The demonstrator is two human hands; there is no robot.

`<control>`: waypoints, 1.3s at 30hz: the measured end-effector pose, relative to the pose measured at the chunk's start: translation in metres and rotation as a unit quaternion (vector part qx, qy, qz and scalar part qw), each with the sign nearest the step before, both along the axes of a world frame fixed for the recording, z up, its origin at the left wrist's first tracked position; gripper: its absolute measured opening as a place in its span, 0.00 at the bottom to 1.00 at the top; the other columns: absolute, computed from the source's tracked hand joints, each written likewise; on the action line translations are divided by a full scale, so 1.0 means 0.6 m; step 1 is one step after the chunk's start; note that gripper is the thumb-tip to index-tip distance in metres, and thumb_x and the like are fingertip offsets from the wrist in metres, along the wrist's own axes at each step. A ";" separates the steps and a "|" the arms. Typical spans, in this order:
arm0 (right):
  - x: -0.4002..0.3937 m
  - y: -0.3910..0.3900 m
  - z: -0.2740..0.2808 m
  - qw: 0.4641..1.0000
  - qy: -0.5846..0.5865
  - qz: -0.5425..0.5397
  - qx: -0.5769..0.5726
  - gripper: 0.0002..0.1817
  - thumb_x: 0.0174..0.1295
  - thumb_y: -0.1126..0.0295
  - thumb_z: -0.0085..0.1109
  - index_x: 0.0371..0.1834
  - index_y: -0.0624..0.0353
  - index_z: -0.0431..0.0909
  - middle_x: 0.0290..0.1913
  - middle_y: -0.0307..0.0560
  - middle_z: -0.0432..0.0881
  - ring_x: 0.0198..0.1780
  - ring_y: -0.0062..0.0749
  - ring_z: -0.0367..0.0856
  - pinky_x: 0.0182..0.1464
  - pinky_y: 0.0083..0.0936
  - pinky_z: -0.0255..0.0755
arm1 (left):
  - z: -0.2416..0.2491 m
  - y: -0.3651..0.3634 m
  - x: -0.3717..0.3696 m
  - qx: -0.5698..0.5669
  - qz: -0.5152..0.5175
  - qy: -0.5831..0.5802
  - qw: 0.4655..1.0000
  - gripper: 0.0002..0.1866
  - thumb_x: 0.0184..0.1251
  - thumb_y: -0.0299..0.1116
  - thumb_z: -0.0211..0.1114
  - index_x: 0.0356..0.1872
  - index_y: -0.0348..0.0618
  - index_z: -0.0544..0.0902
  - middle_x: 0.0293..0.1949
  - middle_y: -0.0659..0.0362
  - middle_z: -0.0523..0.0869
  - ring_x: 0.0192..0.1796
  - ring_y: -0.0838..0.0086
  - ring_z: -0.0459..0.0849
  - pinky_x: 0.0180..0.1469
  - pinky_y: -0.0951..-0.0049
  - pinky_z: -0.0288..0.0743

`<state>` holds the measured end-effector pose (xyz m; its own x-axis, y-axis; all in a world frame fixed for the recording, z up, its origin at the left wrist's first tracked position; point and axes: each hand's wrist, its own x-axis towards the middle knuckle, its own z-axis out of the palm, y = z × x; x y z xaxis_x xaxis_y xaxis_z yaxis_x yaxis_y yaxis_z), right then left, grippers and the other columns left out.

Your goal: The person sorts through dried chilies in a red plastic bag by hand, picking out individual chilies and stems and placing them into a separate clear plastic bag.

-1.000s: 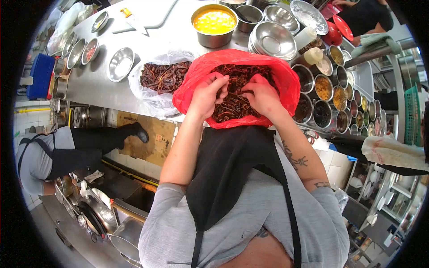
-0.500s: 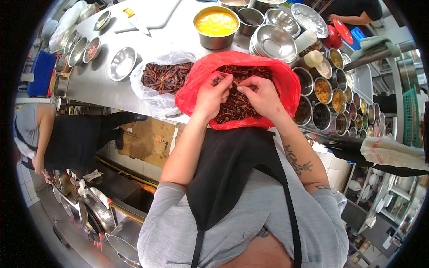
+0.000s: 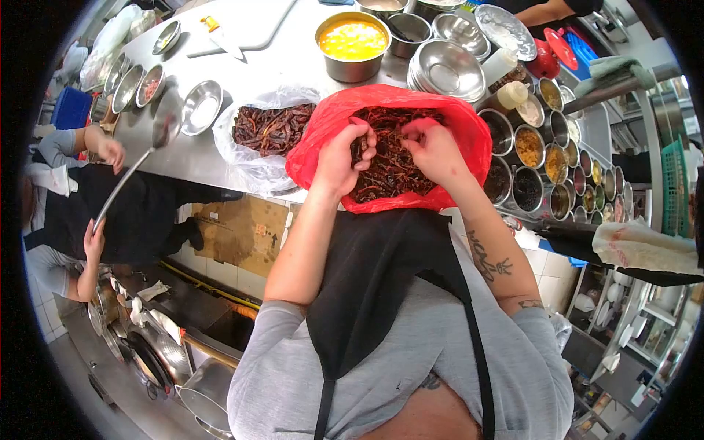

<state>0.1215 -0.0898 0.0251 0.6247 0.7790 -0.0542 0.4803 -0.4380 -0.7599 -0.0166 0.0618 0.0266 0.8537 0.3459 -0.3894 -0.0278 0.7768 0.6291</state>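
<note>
Dried red chilies (image 3: pixel 389 172) fill an open red plastic bag (image 3: pixel 473 150) in front of me. My left hand (image 3: pixel 341 158) is over the left side of the bag, its fingers curled around several dried chilies. Over the right side, my right hand (image 3: pixel 436 152) has its thumb and fingers drawn together just above the chilies. Slight blur hides what is between those fingertips. Beside the red bag on the left, a clear plastic bag (image 3: pixel 226 147) holds more dark dried chilies (image 3: pixel 271 130).
A pot of yellow liquid (image 3: pixel 353 67) and stacked metal bowls (image 3: pixel 449 70) stand behind the bag. Ingredient tins (image 3: pixel 529 147) line the right. A knife (image 3: pixel 229 45) lies near a white cutting board (image 3: pixel 253 29). At left, a co-worker holds a long ladle (image 3: pixel 121 183).
My hands have moved apart; the left fingers have curled in and the right hand has shifted right. The co-worker at left has raised a ladle over the table's edge.
</note>
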 end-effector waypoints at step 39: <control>-0.080 0.019 -0.014 0.958 -0.125 0.185 -0.178 0.12 0.56 0.63 0.66 0.41 0.56 0.86 0.43 0.52 0.84 0.48 0.50 0.85 0.53 0.42 0.78 | -0.013 0.015 -0.006 0.090 0.000 0.019 0.996 0.08 0.72 0.38 0.66 0.34 0.48 0.79 0.28 0.68 0.79 0.26 0.85 0.72 0.25 0.82 0.57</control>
<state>0.0733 -0.0785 0.0165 0.3380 0.9094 -0.2424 0.7998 -0.4133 -0.4353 -0.0205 0.0706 0.0189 0.8395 0.4121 -0.3540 -0.0003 0.6520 0.7582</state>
